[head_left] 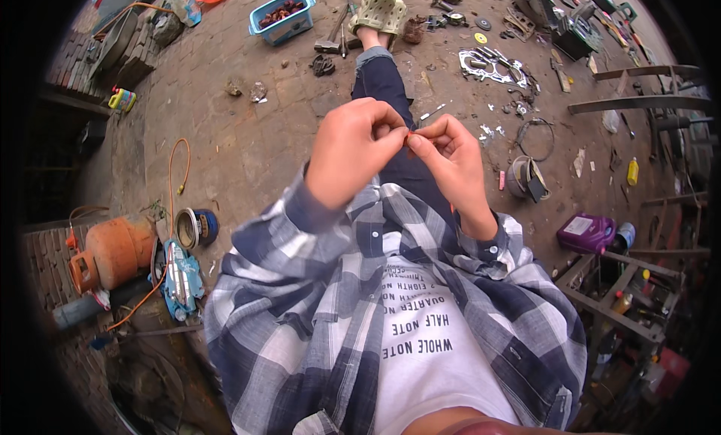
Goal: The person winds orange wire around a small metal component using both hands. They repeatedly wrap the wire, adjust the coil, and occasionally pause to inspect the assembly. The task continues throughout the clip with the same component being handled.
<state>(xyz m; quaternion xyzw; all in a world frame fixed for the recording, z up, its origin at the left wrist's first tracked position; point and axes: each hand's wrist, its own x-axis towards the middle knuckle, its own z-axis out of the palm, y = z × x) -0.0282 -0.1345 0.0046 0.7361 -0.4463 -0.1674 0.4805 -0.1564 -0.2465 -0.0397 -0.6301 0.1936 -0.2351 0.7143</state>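
Observation:
My left hand [351, 151] and my right hand [455, 168] meet over my outstretched legs, fingertips almost touching. Each one pinches thumb against forefinger. A small reddish bit [409, 137] shows between the two pinches; it is too small and too covered by the fingers to name. Dark blue trousers [381, 82] with rolled cuffs lie below the hands, and pale green clogs [378, 13] are on my feet. Just beyond the hands, a thin white stick [433, 111] lies on the brick ground.
A blue basket [259, 31] with reddish-brown pieces and a hammer [328, 46] lie ahead. To the right are a metal gasket [492, 66], scattered engine parts, a tin [518, 177] and a purple jug [585, 233]. An orange gas cylinder [119, 249] and hose [171, 183] sit left.

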